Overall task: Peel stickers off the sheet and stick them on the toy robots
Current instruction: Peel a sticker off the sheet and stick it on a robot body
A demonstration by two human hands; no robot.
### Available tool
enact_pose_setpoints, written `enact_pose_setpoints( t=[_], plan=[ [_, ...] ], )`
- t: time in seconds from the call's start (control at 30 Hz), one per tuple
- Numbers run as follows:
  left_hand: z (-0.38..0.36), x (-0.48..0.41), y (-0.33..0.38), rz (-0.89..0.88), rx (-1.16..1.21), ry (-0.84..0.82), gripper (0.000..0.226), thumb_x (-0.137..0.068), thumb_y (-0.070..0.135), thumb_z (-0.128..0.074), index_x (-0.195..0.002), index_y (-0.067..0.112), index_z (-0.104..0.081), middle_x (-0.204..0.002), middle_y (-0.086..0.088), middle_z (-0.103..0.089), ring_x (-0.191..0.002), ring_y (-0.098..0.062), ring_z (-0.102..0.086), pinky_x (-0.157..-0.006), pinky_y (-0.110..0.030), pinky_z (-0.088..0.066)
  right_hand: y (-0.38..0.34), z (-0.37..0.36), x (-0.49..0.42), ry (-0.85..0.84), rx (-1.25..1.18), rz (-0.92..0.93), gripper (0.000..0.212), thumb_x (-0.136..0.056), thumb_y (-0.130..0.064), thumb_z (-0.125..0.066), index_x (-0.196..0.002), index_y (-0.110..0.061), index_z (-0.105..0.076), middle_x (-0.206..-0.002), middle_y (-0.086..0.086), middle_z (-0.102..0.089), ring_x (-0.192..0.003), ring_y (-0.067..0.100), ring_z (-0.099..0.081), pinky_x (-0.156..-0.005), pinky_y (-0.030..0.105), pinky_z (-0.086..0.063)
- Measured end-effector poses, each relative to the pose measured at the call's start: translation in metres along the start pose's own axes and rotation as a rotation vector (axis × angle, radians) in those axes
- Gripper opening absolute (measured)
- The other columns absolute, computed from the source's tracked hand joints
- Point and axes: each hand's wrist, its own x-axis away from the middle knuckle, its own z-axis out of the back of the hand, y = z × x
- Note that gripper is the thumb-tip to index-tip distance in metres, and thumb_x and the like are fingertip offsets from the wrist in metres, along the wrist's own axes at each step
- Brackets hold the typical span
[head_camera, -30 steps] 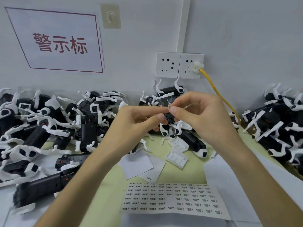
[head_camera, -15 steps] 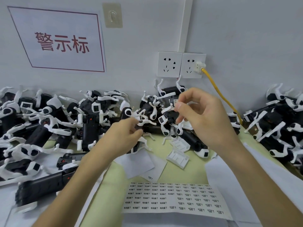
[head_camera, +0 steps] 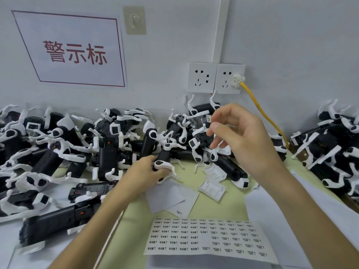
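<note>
Sticker: one small printed sticker sits at the index tip of my right hand, thumb just under it, held up in front of the middle pile, well apart from the sheet.
Right fingers: loosely curled; only index and thumb pinch the sticker.
Toy robot: black body with white legs, at the front edge of the middle pile.
Left hand: down on the counter, fingers wrapped round that toy robot.
Change: a second ago both hands met in the air, pinching together; since then the left has dropped and taken a robot, while the right kept the sticker up.
Meaning: the peel looks done; I judge the next step is bringing robot and sticker together.
Sticker sheet: flat on the counter nearest me, with gaps in its rows and many stickers left.
Around: more robots heaped left and right.
</note>
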Motion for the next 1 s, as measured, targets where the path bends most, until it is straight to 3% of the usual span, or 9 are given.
enact_pose_setpoints(
  t=[0.07,0.17,0.23,0.33,0.4,0.5,0.73,0.87,1.0],
  plan=[
    [0.008,-0.003,-0.002,0.012,0.052,-0.040,0.015,-0.095,0.033,-0.067,-0.102,0.020,-0.067,-0.084,0.007,-0.065,-0.082,-0.015,-0.062,-0.068,-0.030,-0.051,0.001,0.001,-0.001,0.005,-0.005,-0.006,0.011,-0.096,-0.013,-0.064,-0.095,-0.024,-0.063,-0.084,-0.003,-0.073,-0.065,0.017,-0.071,-0.068,0.029,-0.049],
    [0.019,-0.002,-0.001,0.071,0.296,-0.121,0.016,-0.099,0.024,-0.064,-0.113,0.017,-0.066,-0.106,-0.005,-0.067,-0.099,-0.020,-0.069,-0.087,-0.036,-0.062,0.001,0.002,-0.002,0.002,-0.005,-0.010,0.014,-0.096,-0.010,-0.064,-0.095,-0.024,-0.064,-0.083,-0.002,-0.073,-0.064,0.017,-0.071,-0.068,0.030,-0.049],
    [0.024,0.001,0.002,0.066,0.428,-0.159,0.017,-0.101,0.023,-0.063,-0.116,0.016,-0.065,-0.113,-0.009,-0.067,-0.099,-0.021,-0.074,-0.088,-0.037,-0.063,0.002,0.002,-0.002,0.001,-0.002,-0.012,0.014,-0.097,-0.010,-0.064,-0.095,-0.024,-0.064,-0.083,-0.002,-0.073,-0.065,0.018,-0.071,-0.067,0.029,-0.049],
    [0.030,0.006,0.007,0.008,0.498,-0.206,0.014,-0.103,0.022,-0.061,-0.114,0.016,-0.065,-0.103,0.000,-0.071,-0.084,-0.015,-0.077,-0.072,-0.029,-0.062,0.002,0.002,-0.002,-0.003,0.007,-0.016,0.014,-0.097,-0.010,-0.064,-0.096,-0.024,-0.064,-0.084,-0.003,-0.073,-0.065,0.018,-0.071,-0.067,0.028,-0.049],
    [0.031,0.008,0.010,-0.023,0.514,-0.225,0.013,-0.103,0.023,-0.061,-0.114,0.017,-0.066,-0.100,0.002,-0.073,-0.088,-0.018,-0.078,-0.068,-0.026,-0.059,0.001,0.002,-0.002,-0.003,0.009,-0.017,0.013,-0.097,-0.011,-0.064,-0.096,-0.024,-0.064,-0.084,-0.003,-0.073,-0.066,0.019,-0.071,-0.068,0.029,-0.049],
    [0.032,0.010,0.013,-0.057,0.602,-0.239,0.016,-0.101,0.027,-0.064,-0.116,0.024,-0.069,-0.097,0.003,-0.076,-0.093,-0.020,-0.077,-0.074,-0.027,-0.055,0.000,0.002,-0.001,-0.001,0.001,-0.024,0.013,-0.096,-0.010,-0.064,-0.097,-0.023,-0.064,-0.084,-0.002,-0.073,-0.066,0.020,-0.071,-0.069,0.030,-0.049],
    [0.035,0.010,0.020,-0.096,1.010,-0.302,0.046,-0.088,0.038,-0.076,-0.132,0.030,-0.064,-0.124,-0.003,-0.074,-0.109,-0.033,-0.074,-0.096,-0.041,-0.054,-0.001,0.002,-0.001,0.087,-0.029,-0.018,0.010,-0.090,-0.018,-0.065,-0.098,-0.023,-0.063,-0.085,-0.002,-0.073,-0.068,0.016,-0.071,-0.070,0.039,-0.054],
    [0.040,0.016,0.031,-0.234,1.127,-0.255,0.036,-0.090,0.035,-0.071,-0.124,0.023,-0.067,-0.116,-0.010,-0.075,-0.103,-0.033,-0.075,-0.093,-0.039,-0.060,0.008,0.001,-0.003,0.252,-0.058,-0.059,0.029,-0.089,-0.019,-0.072,-0.111,-0.031,-0.057,-0.104,-0.006,-0.071,-0.090,0.012,-0.071,-0.086,0.043,-0.057],
    [0.041,0.026,0.046,-0.388,1.136,-0.150,0.040,-0.085,0.036,-0.075,-0.123,0.024,-0.067,-0.116,-0.011,-0.073,-0.102,-0.032,-0.074,-0.095,-0.040,-0.059,0.017,0.000,-0.004,0.179,-0.144,-0.171,0.052,-0.087,-0.019,-0.079,-0.126,-0.034,-0.048,-0.111,-0.011,-0.071,-0.091,0.002,-0.072,-0.092,0.039,-0.057]
  ],
)
